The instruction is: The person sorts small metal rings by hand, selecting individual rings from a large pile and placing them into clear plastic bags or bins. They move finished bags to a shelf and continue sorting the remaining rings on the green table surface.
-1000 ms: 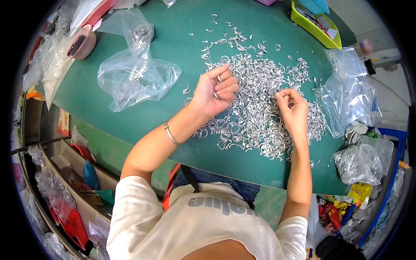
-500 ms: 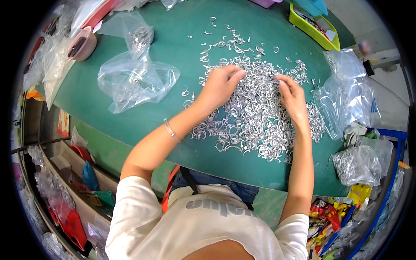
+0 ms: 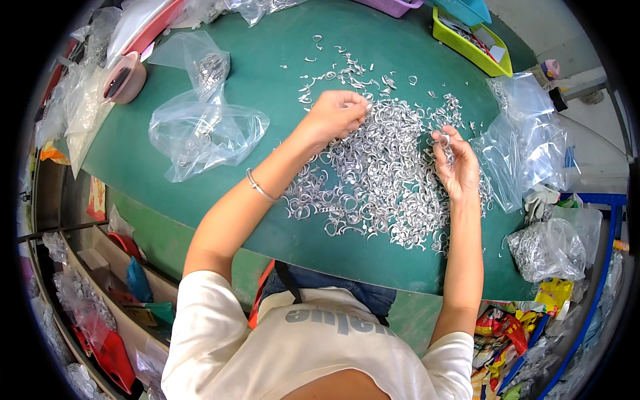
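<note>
A wide heap of small silver-coloured metal rings (image 3: 387, 187) is spread over the green table (image 3: 280, 240). At the heap's upper left, my left hand (image 3: 337, 115) is closed, thumb and fingertips pinched together. A small silvery bit shows at its fingertips, too small to name. My right hand (image 3: 459, 165) is raised at the heap's right side, palm partly turned up. Its curled fingers hold a few silver rings (image 3: 448, 151). Loose rings lie scattered beyond the heap toward the far side.
To the left lie clear plastic bags (image 3: 207, 137) with metal pieces inside, near a pink bowl (image 3: 127, 80). A lime-green basket (image 3: 472, 43) stands at the far right. More clear bags (image 3: 530, 143) line the right edge, with a filled bag (image 3: 550, 250) at the near right corner.
My right hand has turned its palm upward and drawn slightly nearer, and rings now show in its fingers. My left hand has shifted a little left and away. The view has shifted slightly.
</note>
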A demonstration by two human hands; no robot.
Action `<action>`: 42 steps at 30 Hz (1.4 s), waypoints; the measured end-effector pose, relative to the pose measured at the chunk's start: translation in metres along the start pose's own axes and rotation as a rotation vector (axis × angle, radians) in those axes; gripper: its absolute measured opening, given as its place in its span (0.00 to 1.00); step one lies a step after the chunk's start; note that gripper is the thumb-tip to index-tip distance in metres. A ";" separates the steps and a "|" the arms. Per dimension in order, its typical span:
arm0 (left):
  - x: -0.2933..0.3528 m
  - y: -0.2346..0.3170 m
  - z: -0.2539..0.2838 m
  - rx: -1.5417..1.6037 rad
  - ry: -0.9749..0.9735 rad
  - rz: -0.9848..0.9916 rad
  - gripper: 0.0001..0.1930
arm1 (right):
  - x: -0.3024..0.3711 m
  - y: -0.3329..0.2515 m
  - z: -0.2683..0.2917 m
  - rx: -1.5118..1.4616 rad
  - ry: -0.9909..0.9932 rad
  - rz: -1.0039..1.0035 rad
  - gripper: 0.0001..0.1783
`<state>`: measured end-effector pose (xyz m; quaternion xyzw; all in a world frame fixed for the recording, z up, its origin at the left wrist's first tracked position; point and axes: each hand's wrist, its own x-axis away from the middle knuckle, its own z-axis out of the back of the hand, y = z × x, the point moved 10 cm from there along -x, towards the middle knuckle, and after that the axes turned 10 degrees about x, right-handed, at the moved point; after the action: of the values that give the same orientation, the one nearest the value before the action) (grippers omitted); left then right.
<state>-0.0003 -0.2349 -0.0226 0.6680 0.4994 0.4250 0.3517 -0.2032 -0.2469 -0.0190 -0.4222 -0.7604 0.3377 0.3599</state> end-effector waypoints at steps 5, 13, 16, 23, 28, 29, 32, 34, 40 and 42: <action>0.020 -0.007 -0.003 0.137 -0.056 0.097 0.05 | -0.003 0.012 0.003 0.154 -0.022 -0.074 0.12; 0.026 -0.014 0.000 0.204 -0.050 0.085 0.09 | 0.011 -0.020 -0.046 1.655 0.154 0.475 0.08; 0.031 -0.013 -0.004 0.332 -0.063 0.155 0.09 | 0.005 -0.017 -0.022 1.671 0.174 0.243 0.07; 0.051 0.045 -0.014 -0.791 -0.013 -0.813 0.12 | 0.008 -0.015 -0.025 1.688 0.170 0.348 0.08; 0.044 -0.002 -0.001 0.180 -0.222 0.229 0.16 | 0.011 -0.018 -0.001 1.248 0.235 0.305 0.10; 0.043 -0.001 0.000 0.216 -0.194 0.220 0.16 | 0.008 -0.005 0.004 0.973 0.149 0.169 0.10; 0.039 -0.002 -0.001 0.301 -0.180 0.197 0.17 | 0.012 0.024 -0.006 0.413 0.027 -0.109 0.10; 0.041 -0.002 -0.008 0.315 -0.234 0.196 0.17 | 0.013 0.027 -0.014 0.329 0.015 -0.112 0.10; 0.045 0.000 -0.017 0.254 -0.314 0.197 0.16 | 0.016 0.030 -0.034 0.170 0.015 -0.137 0.11; 0.046 -0.003 -0.016 0.141 -0.361 0.201 0.15 | 0.017 0.032 -0.038 0.151 0.010 -0.134 0.11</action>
<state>-0.0096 -0.1889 -0.0094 0.8025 0.3879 0.2956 0.3438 -0.1647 -0.2104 -0.0213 -0.3439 -0.7575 0.3670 0.4162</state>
